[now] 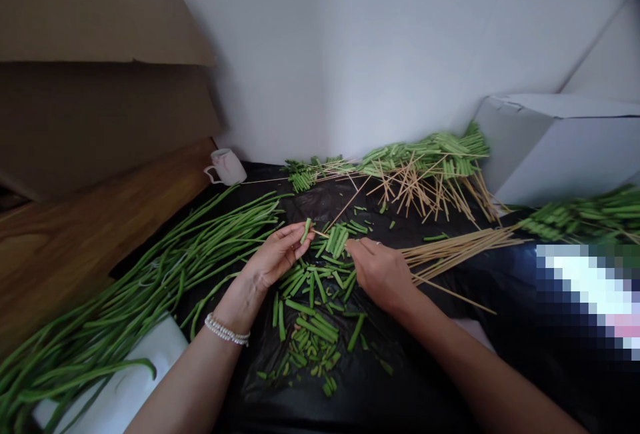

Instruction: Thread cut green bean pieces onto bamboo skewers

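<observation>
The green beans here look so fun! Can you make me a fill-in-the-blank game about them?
1. The left hand, holding up a short bean piece, wears a beaded ____ on its wrist.
2. The cut green beans lie on a ____ plastic sheet.
3. The long uncut beans lie on the ____ side of the picture.

Missing words: bracelet; black; left.
</observation>
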Demonstrator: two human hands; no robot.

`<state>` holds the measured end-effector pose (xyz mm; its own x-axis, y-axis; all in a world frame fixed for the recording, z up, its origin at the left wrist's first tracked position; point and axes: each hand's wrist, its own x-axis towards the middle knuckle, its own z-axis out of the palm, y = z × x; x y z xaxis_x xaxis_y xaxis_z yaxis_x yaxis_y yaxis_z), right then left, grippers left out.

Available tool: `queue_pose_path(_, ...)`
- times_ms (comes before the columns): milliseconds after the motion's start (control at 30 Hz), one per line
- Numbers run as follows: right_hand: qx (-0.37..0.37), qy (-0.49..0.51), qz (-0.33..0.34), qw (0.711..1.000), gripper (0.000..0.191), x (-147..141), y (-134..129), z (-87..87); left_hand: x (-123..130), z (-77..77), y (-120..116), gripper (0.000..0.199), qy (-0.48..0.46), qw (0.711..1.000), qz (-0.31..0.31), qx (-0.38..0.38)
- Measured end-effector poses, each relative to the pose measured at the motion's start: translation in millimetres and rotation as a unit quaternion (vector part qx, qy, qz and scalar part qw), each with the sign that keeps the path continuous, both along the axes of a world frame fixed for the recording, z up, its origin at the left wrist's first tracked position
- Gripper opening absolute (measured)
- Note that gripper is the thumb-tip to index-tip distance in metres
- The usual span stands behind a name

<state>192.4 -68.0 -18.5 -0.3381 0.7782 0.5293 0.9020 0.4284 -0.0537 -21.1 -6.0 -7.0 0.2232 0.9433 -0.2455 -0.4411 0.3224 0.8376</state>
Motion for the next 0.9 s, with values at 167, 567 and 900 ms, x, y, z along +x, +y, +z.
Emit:
queue_pose_path(167, -0.009, 0.003, 0.005, 1.000, 0.024, -0.7, -0.5, -1.1, 0.2, -1.9, -0.9, 0.014, 0.004, 1.000, -0.023, -0.011)
queue_pose_path(567, -0.005, -0.001, 0.005, 1.000, 0.023, -1.1, 0.0, -1.6, 0.8, -3.9, -1.6, 0.018, 0.000, 0.999, -0.038, 0.006)
queue_pose_path(900, -0.022, -0.008, -0.004, 1.000, 0.024, -0.8, -0.1, -0.4, 0.5, -2.2, -2.9, 0.019, 0.008, 0.999, -0.032, 0.014)
